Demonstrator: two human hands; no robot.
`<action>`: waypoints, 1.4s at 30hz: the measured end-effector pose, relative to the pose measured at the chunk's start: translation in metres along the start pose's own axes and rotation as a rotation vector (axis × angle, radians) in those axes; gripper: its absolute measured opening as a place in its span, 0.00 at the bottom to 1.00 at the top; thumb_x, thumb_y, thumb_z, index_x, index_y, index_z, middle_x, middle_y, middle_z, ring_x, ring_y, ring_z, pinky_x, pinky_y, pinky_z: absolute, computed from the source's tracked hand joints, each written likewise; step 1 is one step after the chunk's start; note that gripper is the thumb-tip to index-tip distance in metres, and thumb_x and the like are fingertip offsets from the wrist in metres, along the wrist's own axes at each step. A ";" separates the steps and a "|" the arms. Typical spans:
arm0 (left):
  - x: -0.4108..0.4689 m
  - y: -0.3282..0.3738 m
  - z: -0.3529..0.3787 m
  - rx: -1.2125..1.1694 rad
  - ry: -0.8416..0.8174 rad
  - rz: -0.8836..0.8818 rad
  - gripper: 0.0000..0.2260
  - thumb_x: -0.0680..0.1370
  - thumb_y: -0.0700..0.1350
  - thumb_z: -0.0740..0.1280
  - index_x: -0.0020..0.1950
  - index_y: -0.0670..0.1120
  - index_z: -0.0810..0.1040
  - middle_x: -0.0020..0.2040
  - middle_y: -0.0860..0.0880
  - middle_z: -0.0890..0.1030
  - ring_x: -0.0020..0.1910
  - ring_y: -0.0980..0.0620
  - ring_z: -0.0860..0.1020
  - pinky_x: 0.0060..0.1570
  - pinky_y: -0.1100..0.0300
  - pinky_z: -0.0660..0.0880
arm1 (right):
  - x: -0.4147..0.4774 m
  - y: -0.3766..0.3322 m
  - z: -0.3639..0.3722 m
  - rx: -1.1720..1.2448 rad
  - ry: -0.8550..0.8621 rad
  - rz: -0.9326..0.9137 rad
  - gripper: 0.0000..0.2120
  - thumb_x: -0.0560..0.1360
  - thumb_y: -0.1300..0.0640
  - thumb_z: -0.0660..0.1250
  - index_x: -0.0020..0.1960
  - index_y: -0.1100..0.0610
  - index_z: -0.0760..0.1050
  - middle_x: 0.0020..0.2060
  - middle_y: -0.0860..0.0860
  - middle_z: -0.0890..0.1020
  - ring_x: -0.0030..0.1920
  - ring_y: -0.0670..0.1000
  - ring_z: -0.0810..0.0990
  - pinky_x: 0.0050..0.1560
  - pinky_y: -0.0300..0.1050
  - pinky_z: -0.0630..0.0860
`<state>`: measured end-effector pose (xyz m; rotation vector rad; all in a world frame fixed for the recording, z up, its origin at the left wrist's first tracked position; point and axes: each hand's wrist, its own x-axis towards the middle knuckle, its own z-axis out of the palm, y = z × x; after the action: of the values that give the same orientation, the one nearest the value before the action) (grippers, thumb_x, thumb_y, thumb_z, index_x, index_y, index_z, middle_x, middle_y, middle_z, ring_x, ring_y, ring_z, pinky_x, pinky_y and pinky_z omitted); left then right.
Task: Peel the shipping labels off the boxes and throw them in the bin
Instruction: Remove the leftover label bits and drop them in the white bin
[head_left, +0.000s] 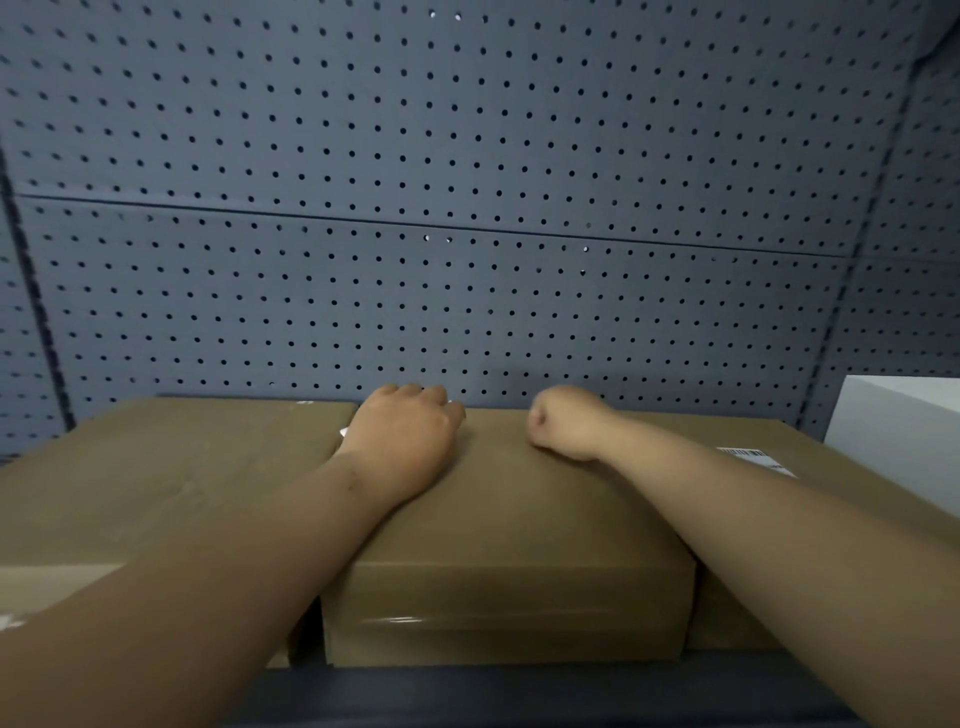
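Observation:
Three brown cardboard boxes stand side by side on a shelf. My left hand (402, 436) lies on the far top edge of the middle box (509, 530), its fingers curled over the back edge. Small white slivers (344, 431) show beside this hand; what they belong to is hidden. My right hand (563, 423) is balled into a fist and rests on the same box top, with nothing seen in it. The right box (831, 483) carries a white barcode label (756, 460) on its top. The left box (171, 467) shows no label on top.
A grey pegboard wall (467, 208) rises directly behind the boxes. A white box (898, 436) stands at the far right. The dark shelf edge (519, 696) runs along the front. No bin is in view.

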<state>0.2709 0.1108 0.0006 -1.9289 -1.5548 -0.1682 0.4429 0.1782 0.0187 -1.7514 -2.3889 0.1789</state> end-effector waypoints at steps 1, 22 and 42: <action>0.000 0.001 0.001 0.005 -0.016 -0.004 0.11 0.80 0.42 0.55 0.57 0.45 0.74 0.53 0.47 0.77 0.51 0.46 0.75 0.47 0.57 0.65 | 0.000 -0.007 0.003 0.012 -0.026 -0.047 0.09 0.76 0.61 0.61 0.41 0.62 0.77 0.39 0.59 0.80 0.43 0.59 0.79 0.44 0.47 0.76; -0.002 0.005 0.003 0.036 0.053 0.065 0.10 0.78 0.41 0.58 0.56 0.45 0.76 0.52 0.47 0.78 0.48 0.45 0.76 0.43 0.57 0.62 | -0.027 0.007 -0.017 0.015 -0.107 -0.036 0.09 0.78 0.59 0.62 0.50 0.62 0.78 0.50 0.57 0.82 0.54 0.56 0.81 0.53 0.47 0.75; -0.008 0.000 -0.014 0.095 0.022 0.131 0.12 0.81 0.44 0.54 0.60 0.46 0.73 0.54 0.48 0.76 0.52 0.48 0.74 0.52 0.57 0.68 | -0.098 0.028 -0.021 -0.073 -0.038 -0.119 0.12 0.79 0.57 0.60 0.53 0.63 0.78 0.50 0.54 0.83 0.51 0.55 0.80 0.53 0.47 0.77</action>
<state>0.2728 0.0967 0.0075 -1.9396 -1.3924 -0.0579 0.5019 0.0928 0.0265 -1.6428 -2.5489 0.1111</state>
